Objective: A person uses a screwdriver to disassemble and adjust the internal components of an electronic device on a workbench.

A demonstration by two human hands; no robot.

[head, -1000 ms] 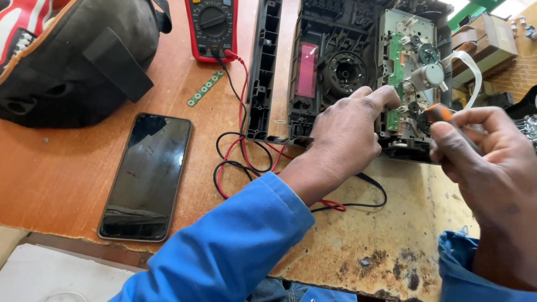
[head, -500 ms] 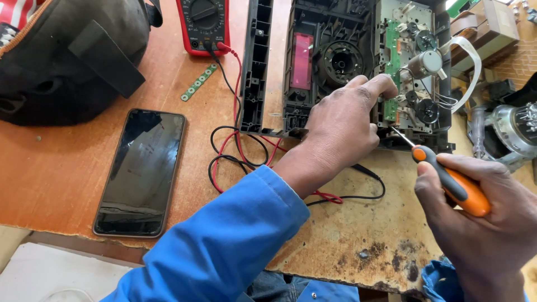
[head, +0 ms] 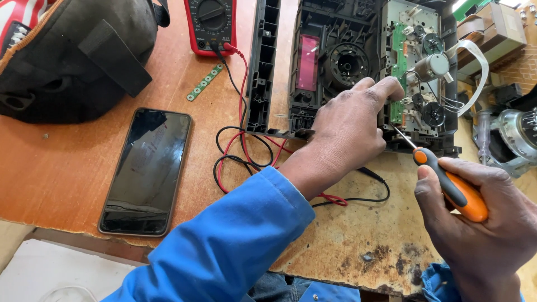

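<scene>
My left hand (head: 349,126), in a blue sleeve, rests on the front edge of an opened black cassette-player chassis (head: 341,61), its index finger touching the green circuit board (head: 398,67) beside the tape mechanism (head: 428,84). My right hand (head: 481,223) grips an orange-and-black screwdriver (head: 447,184). Its thin metal tip points up-left at the chassis's lower edge, just right of my left hand.
A red multimeter (head: 211,25) sits at the top with red and black leads (head: 240,151) looping under my left arm. A black phone (head: 146,170) lies face up on the worn wooden table (head: 67,156). A black bag (head: 72,56) sits top left. Motor parts (head: 514,134) crowd the right edge.
My right hand has drawn back from the mechanism toward me and now holds the screwdriver lower, tip aimed at the chassis edge. My left hand stays in place.
</scene>
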